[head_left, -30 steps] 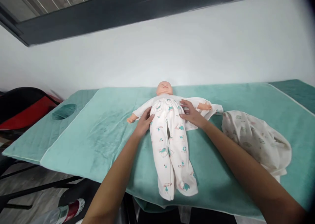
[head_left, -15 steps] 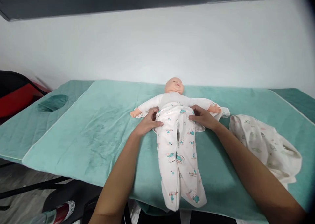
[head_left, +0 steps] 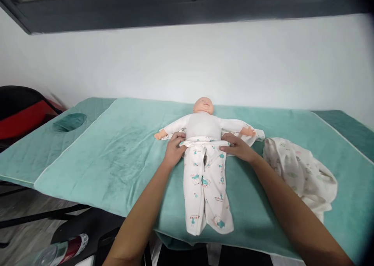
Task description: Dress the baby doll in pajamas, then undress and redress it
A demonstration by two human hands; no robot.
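Observation:
A baby doll (head_left: 203,125) lies on its back with its arms spread and its head toward the wall. White pants (head_left: 209,180) with teal prints cover its legs, and their waistband is folded down below the bare white torso. My left hand (head_left: 175,148) is closed on the waistband's left edge, thumb on the front. At the right edge, my right hand (head_left: 236,146) pinches the same band. A printed garment (head_left: 258,134) is spread partly under the doll's arms and back; most of it is hidden.
The doll lies on a green padded bed (head_left: 96,161) with a face hole (head_left: 70,122) at the left. A crumpled printed cloth (head_left: 300,170) sits to the right. Below the left edge are a bottle (head_left: 64,250) and a black chair seat (head_left: 84,227).
Both hands have drawn the waistband down toward me, folding it over and baring more of the doll's torso. The camera view has tilted up slightly.

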